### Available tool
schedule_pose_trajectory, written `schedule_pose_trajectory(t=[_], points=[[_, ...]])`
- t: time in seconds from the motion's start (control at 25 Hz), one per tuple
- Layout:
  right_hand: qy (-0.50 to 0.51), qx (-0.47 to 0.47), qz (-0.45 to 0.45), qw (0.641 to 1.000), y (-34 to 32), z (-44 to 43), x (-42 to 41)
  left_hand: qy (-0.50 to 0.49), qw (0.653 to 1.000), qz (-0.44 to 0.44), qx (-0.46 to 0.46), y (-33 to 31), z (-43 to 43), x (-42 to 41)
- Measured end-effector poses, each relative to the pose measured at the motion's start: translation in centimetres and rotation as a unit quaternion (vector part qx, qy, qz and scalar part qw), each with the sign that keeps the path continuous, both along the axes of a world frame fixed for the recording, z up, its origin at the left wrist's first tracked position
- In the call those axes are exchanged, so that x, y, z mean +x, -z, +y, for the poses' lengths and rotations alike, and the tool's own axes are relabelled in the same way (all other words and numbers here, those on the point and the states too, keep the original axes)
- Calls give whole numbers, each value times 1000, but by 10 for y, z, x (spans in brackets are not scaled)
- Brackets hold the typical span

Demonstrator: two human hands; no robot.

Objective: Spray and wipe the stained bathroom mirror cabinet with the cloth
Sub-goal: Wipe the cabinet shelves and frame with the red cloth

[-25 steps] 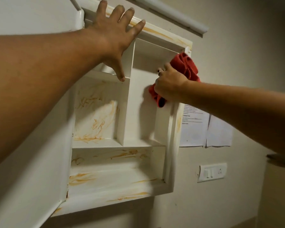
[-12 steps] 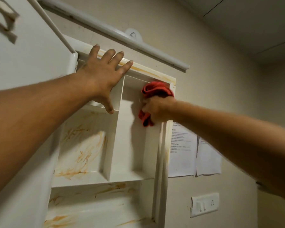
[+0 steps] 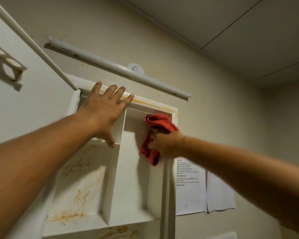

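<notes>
Left forearm comes in from 8 o'clock, stretched straight. Left hand [image 3: 102,114] lies flat against the cabinet [image 3: 113,178] top rail. Its four fingers are straight and spread apart, tips on the rail's orange streak. The thumb splays toward 6 o'clock, tip at the small upper-left shelf edge. It holds nothing.

Right forearm enters from 4 o'clock. Right hand [image 3: 164,144] is fisted round the red cloth [image 3: 158,122], fingers curled tight on it, back of hand to camera.

Cloth is bunched. One wad sticks out of the fist toward 12, up in the top corner of the right compartment, and a tail hangs toward 7. Can't tell which surface it contacts because of motion blur.

Orange stains [image 3: 83,192] are smeared over the left compartment's back panel and floor, with more on the shelf at 6. Door [image 3: 33,104] is swung open at 9–10.

On the wall there's a light tube [image 3: 119,68] at 12 above the cabinet and two papers [image 3: 191,190] at 4 beside it.
</notes>
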State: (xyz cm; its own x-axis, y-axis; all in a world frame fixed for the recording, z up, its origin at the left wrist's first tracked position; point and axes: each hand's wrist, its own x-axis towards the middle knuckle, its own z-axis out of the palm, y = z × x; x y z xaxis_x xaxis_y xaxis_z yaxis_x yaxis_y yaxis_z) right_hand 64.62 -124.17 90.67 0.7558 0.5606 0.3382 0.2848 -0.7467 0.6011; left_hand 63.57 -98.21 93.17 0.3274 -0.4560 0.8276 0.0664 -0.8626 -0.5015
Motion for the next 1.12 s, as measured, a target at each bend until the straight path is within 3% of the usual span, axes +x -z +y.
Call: schedule_pose_trajectory(t=[0.16,0.24,0.36,0.44,0.52,0.64,0.72,0.8,0.88,1.0,1.08,1.12], points=[[-11,-78,94,992,123,5,-13,-6,1000,6,-2,2,0,-4],[-9,-149,114,982,104,-1,-12,-6,1000,5,-3,2,-2,-4],[66,-141,-72,985,4,1,-5,-4,1000,5,-5,2,-1,-2],[94,-147,-161,971,-21,2,1,-6,1000,3,-3,2,1,-1],[93,-96,-120,984,29,2,2,2,1000,4,-4,2,-1,-2],[102,-141,60,983,100,9,-22,-5,1000,6,-3,2,0,-4],[114,-180,10,977,58,8,-21,-2,1000,4,-5,3,0,-4],[113,-120,-153,974,9,6,-12,-6,1000,0,-1,3,0,-2],[134,-64,-238,960,-4,11,5,-3,1000,3,-2,2,1,-2],[188,-42,-215,957,54,26,20,-3,1000,-5,3,3,1,-1],[174,-17,-128,976,83,32,12,-7,1000,1,5,3,2,-1],[141,41,-77,986,86,34,10,-2,1000,2,3,2,1,-1]])
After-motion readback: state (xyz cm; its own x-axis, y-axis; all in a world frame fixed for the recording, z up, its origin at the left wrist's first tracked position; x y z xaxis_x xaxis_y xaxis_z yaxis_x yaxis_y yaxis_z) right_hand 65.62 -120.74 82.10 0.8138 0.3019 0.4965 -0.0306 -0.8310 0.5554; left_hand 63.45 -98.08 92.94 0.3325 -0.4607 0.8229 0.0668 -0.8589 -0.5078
